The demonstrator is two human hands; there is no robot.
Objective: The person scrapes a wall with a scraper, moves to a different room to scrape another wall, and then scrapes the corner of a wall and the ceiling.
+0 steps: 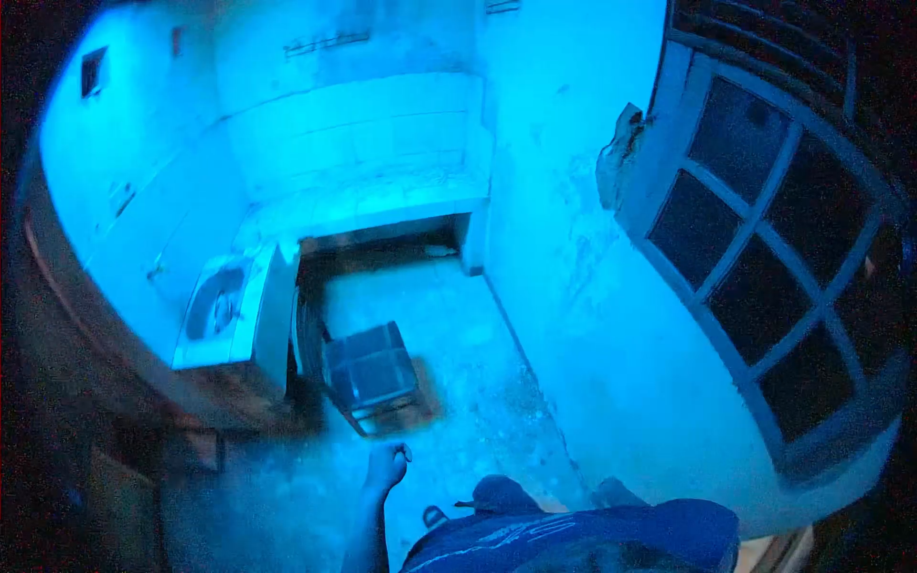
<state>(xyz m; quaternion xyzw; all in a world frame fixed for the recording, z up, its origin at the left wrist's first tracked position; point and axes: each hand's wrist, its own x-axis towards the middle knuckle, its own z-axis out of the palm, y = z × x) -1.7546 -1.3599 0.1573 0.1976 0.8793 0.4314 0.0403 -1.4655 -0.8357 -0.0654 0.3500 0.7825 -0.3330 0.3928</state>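
Observation:
My left hand [388, 465] hangs out in front of my body with its fingers curled into a fist. Nothing is seen sticking out of it. Just beyond it stands a chair [373, 365] with a dark, flat seat, apart from the hand. Below lie my dark shirt [583, 540] and, beside it, part of a foot in a sandal [435, 517]. My right hand is out of view.
A counter with a sink [218, 301] stands at the left, against the tiled wall. A low ledge [382, 215] spans the back. On the right, a paned window or door [755, 224] sits in the wall [573, 239]. Blue light covers everything; the edges are dark.

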